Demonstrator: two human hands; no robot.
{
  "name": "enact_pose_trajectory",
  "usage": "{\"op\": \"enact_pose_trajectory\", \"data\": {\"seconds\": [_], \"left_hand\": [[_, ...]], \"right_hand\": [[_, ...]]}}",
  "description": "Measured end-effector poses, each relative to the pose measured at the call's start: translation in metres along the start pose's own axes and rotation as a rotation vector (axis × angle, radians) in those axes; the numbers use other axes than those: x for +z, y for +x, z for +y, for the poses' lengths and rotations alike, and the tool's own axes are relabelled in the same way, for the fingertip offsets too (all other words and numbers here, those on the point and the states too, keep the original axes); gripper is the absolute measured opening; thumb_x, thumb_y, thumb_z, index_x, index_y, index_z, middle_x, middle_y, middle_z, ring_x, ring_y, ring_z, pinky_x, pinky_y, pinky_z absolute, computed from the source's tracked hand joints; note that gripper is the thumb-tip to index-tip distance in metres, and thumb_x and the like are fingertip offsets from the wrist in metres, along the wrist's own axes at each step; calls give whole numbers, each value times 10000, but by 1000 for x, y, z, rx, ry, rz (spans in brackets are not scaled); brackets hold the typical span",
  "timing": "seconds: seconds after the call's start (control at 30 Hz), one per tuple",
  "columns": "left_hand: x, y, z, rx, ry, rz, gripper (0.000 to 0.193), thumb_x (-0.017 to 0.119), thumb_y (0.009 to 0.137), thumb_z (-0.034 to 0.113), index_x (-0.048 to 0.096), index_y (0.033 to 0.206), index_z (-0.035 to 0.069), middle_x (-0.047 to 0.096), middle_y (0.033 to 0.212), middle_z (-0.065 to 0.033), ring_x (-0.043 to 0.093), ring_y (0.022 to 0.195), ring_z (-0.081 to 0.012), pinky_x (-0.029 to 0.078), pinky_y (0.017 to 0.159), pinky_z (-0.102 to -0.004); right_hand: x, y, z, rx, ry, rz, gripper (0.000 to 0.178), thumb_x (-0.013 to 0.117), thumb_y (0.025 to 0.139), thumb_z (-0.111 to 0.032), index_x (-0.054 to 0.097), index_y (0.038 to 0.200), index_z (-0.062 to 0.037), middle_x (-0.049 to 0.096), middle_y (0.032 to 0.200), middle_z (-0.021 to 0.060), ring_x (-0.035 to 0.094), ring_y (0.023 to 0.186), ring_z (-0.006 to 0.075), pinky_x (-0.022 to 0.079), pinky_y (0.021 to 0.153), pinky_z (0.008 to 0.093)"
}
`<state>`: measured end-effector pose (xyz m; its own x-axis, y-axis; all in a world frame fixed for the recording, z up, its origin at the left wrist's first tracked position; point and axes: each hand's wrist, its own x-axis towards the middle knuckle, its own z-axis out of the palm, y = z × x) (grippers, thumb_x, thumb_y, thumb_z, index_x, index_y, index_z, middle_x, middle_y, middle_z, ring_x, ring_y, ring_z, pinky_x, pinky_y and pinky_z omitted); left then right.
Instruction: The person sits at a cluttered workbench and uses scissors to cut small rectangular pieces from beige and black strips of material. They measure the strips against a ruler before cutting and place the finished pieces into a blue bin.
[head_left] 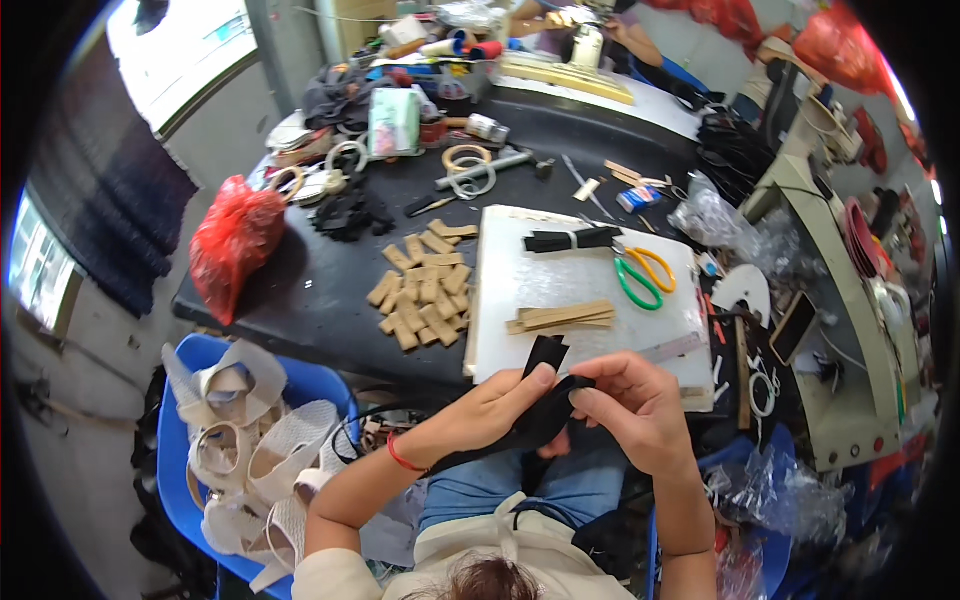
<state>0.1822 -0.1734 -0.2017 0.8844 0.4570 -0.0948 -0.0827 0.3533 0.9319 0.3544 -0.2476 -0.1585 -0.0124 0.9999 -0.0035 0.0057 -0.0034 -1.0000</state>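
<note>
My left hand (492,408) has its thumb pressed on a black strip (543,420), whose end sticks up past the thumb. The thumb and forefinger of my right hand (640,408) pinch another part of the same strip, which bends between both hands above my lap. Just beyond them lies a white board (500,270). On it rest several flat tan strips (562,317), a tied bundle of black strips (572,240) and scissors (645,278) with one green and one orange handle. Small folded tan pieces (425,290) are heaped left of the board.
A blue basket (172,440) of whitish woven straps stands at my left. A red plastic bag (235,240) sits at the table's left edge. To the right are a sewing machine (835,330) and a phone (793,328). Another person's hand (632,40) shows across the table.
</note>
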Motion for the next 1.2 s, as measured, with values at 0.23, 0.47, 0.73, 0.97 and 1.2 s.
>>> {"op": "enact_pose_trajectory", "data": {"seconds": [0.23, 0.47, 0.73, 0.97, 1.2], "left_hand": [[7, 25, -17, -16, -17, -145, 656, 184, 960, 554, 501, 896, -16, 547, 615, -62, 567, 524, -131, 463, 480, -229], [1, 17, -23, 114, 351, 70, 333, 398, 985, 321, 475, 1015, -2, 551, 655, -39, 577, 570, -110, 453, 526, -242], [-28, -7, -13, -244, 48, 200, 225, 417, 983, 209, 475, 1068, 9, 458, 642, 8, 456, 525, -64, 370, 474, -212], [-57, -35, -28, -190, -65, 538, 305, 363, 1003, 268, 445, 835, 28, 390, 611, 15, 374, 488, -68, 321, 448, -214], [-69, -19, -35, -154, -232, 587, 301, 410, 994, 279, 455, 833, 29, 356, 559, 32, 314, 456, -48, 283, 419, -208]], "right_hand": [[-23, 8, 30, -48, 128, 27, 221, 612, 838, 26, 574, 1055, 21, 601, 912, 63, 571, 766, 80, 459, 658, 213], [-6, 21, 40, -7, 165, 120, 334, 633, 804, 39, 489, 1103, 3, 610, 926, 80, 551, 864, 99, 469, 695, 235], [10, 42, 63, 123, 198, 62, 368, 673, 797, 13, 503, 1121, -24, 629, 962, 75, 596, 875, 119, 491, 753, 251], [-25, 89, 61, -254, -627, 64, 125, 641, 822, -70, 646, 936, -18, 666, 906, 112, 640, 777, 229, 504, 712, 291], [-95, 206, 88, -583, -1115, 165, 162, 647, 794, -100, 637, 949, -55, 627, 955, 65, 540, 923, 261, 405, 810, 370]]}}
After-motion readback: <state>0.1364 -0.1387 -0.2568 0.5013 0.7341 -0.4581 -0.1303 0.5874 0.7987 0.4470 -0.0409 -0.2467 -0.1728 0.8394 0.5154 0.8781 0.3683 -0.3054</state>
